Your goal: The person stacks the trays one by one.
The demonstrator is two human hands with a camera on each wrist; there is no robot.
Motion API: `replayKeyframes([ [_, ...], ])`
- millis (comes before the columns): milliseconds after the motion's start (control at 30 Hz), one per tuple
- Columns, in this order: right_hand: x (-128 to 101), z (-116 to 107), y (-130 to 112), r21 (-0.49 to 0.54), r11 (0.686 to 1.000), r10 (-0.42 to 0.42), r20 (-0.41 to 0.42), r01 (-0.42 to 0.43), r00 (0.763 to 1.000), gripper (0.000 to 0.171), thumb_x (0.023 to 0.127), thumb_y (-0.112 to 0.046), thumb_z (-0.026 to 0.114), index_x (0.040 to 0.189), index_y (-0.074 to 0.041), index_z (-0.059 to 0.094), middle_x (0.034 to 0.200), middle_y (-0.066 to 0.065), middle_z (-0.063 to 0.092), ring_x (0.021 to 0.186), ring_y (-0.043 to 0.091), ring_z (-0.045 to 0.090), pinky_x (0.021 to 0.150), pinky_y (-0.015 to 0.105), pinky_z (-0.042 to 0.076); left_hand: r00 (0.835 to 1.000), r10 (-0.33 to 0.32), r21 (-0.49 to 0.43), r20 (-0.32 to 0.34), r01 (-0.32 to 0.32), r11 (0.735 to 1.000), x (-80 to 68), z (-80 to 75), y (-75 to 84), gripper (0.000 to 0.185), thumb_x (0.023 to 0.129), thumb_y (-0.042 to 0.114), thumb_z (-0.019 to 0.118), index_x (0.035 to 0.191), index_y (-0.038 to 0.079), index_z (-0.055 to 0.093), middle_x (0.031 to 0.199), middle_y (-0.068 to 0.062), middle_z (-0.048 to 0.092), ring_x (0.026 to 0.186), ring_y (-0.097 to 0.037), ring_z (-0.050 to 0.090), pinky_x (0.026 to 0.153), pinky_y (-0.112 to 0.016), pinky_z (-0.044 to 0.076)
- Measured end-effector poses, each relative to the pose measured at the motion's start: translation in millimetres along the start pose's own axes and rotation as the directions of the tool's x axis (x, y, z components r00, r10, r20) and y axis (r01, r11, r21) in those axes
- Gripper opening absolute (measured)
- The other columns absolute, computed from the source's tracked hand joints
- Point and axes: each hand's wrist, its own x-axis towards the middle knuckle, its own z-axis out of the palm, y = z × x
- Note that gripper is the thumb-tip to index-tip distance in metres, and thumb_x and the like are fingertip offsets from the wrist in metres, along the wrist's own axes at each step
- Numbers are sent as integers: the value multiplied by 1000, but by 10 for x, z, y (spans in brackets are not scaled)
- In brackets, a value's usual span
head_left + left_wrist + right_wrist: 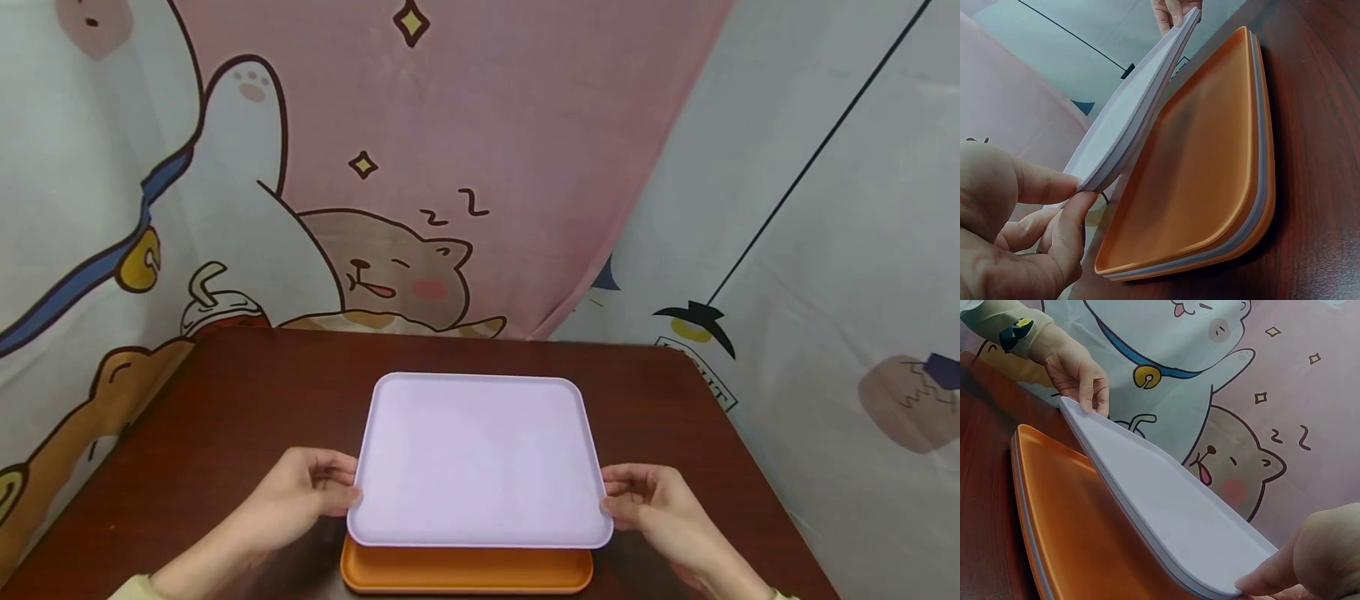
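Observation:
A pale lavender rectangular tray (480,458) is held up off the stack, its rim showing a doubled edge line in the wrist views. My left hand (303,492) pinches its left side between thumb and fingers. At the opposite side, my right hand (660,508) pinches the rim the same way. Below lies an orange tray (1191,150), topmost of a stack with a lavender layer (1262,144) and another orange layer under it. The held tray tilts over this stack and hides most of it in the head view.
The stack lies on a dark reddish-brown table (285,383). Behind and beside the table hangs a cloth (525,167) printed with cartoon animals, close to the table's edges.

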Motion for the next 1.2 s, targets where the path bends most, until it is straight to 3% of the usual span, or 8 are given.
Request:
replayKeyframes([
  [1200, -13, 67, 160, -33, 998, 51, 4, -51, 999, 43, 93, 6, 71, 130, 22, 56, 103, 13, 68, 89, 22, 68, 75, 37, 62, 999, -30, -14, 35, 31, 999, -79, 16, -185, 27, 86, -6, 76, 111, -14, 70, 97, -14, 72, 90, -27, 71, 71, -35, 63],
])
